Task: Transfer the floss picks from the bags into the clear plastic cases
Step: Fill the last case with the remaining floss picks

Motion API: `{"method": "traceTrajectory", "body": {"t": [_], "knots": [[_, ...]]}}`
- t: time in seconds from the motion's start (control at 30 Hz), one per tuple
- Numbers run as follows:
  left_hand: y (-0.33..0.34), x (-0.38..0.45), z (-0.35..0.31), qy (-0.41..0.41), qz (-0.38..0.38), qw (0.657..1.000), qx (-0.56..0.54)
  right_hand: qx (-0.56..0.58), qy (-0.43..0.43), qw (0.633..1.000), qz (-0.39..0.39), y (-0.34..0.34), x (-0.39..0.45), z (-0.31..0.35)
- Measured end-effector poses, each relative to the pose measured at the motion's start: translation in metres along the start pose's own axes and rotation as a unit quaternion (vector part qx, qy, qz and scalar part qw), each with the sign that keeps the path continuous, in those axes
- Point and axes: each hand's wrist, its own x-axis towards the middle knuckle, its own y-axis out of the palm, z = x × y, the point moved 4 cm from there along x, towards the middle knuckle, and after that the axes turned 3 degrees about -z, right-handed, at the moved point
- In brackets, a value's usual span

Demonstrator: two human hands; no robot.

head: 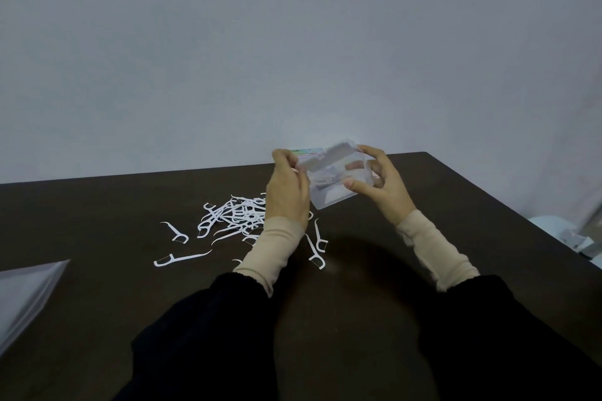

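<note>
No readable text or labels

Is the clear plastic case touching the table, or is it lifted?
Apart. The head view shows the clear plastic case held up between the left hand and right hand, above the table.

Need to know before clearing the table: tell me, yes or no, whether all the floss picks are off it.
No: a pile of floss picks lies loose on the dark table below the left hand.

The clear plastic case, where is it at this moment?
In the head view, the clear plastic case is held above the dark brown table, between the left hand and right hand, just right of the white floss pick pile.
</note>
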Motion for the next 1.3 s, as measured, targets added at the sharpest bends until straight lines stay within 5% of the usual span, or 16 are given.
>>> {"method": "traceTrajectory", "body": {"t": [0.17, 0.3, 0.4, 0.57, 0.73, 1.0, 1.3], "knots": [[0.004, 0.008, 0.014, -0.201, -0.028, 0.961, -0.185, 0.230, 0.080, 0.968, 0.055, 0.004, 0.000, -0.002], [0.010, 0.008, 0.019, -0.325, -0.035, 0.903, -0.277, 0.272, 0.101, 0.955, 0.057, 0.010, 0.000, -0.004], [0.012, 0.006, 0.018, -0.299, -0.036, 0.919, -0.255, 0.224, 0.090, 0.970, 0.040, 0.012, -0.001, -0.005], [0.020, 0.005, 0.014, -0.298, 0.045, 0.906, -0.298, -0.035, 0.030, 0.998, -0.041, 0.003, 0.002, -0.012], [0.033, 0.001, 0.020, -0.304, 0.160, 0.911, -0.229, -0.151, 0.066, 0.979, -0.120, -0.013, 0.004, -0.023], [0.039, -0.014, 0.014, -0.195, 0.282, 0.939, -0.037, -0.307, 0.145, 0.934, -0.116, -0.027, 0.000, -0.043], [0.017, -0.010, 0.015, -0.152, 0.273, 0.950, -0.001, -0.397, 0.058, 0.899, -0.175, -0.022, -0.013, -0.018]]}}
